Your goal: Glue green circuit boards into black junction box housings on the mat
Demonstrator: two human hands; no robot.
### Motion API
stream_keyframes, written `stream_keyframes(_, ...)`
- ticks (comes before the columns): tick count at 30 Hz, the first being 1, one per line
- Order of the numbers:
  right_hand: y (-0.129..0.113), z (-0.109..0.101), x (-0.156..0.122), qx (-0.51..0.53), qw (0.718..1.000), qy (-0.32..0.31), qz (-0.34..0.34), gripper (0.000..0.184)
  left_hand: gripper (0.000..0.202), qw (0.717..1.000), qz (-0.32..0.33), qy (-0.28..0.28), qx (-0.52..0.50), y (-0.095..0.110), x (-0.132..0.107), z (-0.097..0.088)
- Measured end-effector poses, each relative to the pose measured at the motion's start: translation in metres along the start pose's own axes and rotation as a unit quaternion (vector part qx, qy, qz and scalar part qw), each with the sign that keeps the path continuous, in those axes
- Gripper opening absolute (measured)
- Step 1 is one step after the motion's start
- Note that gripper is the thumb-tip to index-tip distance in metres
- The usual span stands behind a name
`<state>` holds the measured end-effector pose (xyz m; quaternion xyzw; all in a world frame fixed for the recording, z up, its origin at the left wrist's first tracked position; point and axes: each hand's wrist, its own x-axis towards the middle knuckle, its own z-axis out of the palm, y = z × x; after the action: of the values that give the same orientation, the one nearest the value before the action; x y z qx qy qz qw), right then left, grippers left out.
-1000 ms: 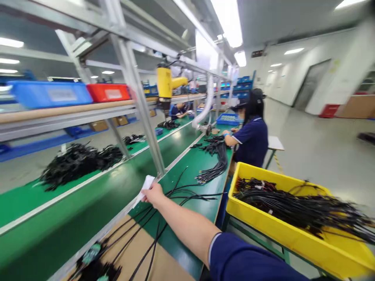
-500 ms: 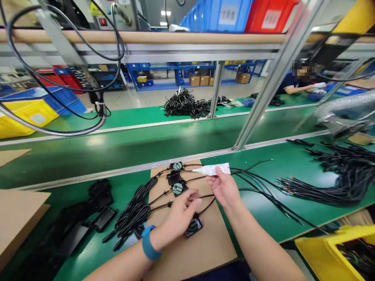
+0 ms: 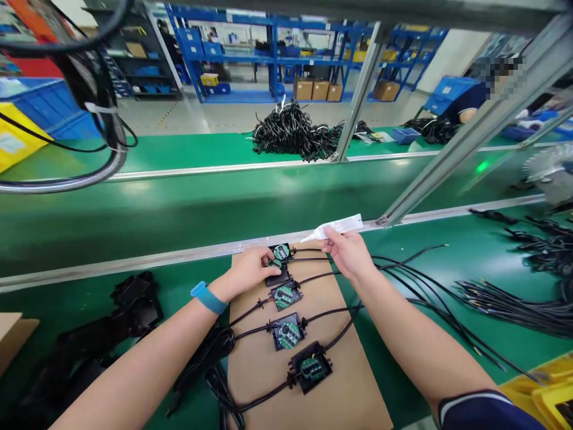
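Note:
My left hand (image 3: 249,272), with a blue wristband, rests its curled fingers on the farthest black junction box (image 3: 280,263), which shows a round green circuit board. My right hand (image 3: 347,251) grips a white squeeze tube (image 3: 336,226), its nozzle pointing left toward that box. Three more open boxes with green boards (image 3: 289,332) lie in a row on a brown cardboard sheet (image 3: 313,400), each joined to black cables.
Black cables (image 3: 505,301) fan out to the right on the green bench. Black box lids (image 3: 134,298) lie at left. A green conveyor belt (image 3: 215,203) runs behind, with a cable pile (image 3: 295,134) beyond. A yellow bin (image 3: 546,388) sits at lower right. Another person (image 3: 470,98) works far right.
My left hand has moved up from the near boxes to the farthest box. My right hand with the tube has lifted slightly toward it. The view has tilted down toward the cardboard.

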<state>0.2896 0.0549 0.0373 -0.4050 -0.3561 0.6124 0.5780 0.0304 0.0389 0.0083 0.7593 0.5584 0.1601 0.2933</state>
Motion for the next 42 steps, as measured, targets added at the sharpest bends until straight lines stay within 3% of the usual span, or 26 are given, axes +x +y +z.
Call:
stream_keyframes(6,0.021,0.009,0.013,-0.098,0.994,-0.028,-0.044,0.037,0.026,0.986,0.075,0.061,0.133,0.006,-0.022,0.027)
stream_keyframes(11,0.029,0.021,0.013,-0.297,0.941,-0.057,-0.152,0.030,0.034,0.982,0.081,0.072,0.153,0.016,-0.026,0.038)
stream_keyframes(15,0.035,0.028,0.017,-0.387,0.886,-0.087,-0.239,0.027,0.037,0.989,0.098,0.098,0.049,0.010,-0.027,0.024)
stream_keyframes(19,0.040,0.034,0.027,-0.431,0.844,-0.127,-0.292,0.024,0.027,0.986,0.092,0.132,0.044,-0.005,-0.022,0.001)
stream_keyframes(23,0.045,0.037,0.035,-0.446,0.826,-0.165,-0.303,0.022,0.022,0.990,0.067,0.113,0.042,-0.020,-0.016,-0.006)
stream_keyframes(30,0.052,0.039,0.035,-0.461,0.798,-0.226,-0.315,0.011,0.023,0.991,0.052,0.120,-0.032,-0.032,-0.018,0.007)
stream_keyframes(42,0.055,0.034,0.036,-0.495,0.765,-0.253,-0.325,0.010,0.027,0.991,0.057,0.121,-0.032,-0.036,-0.019,0.010)
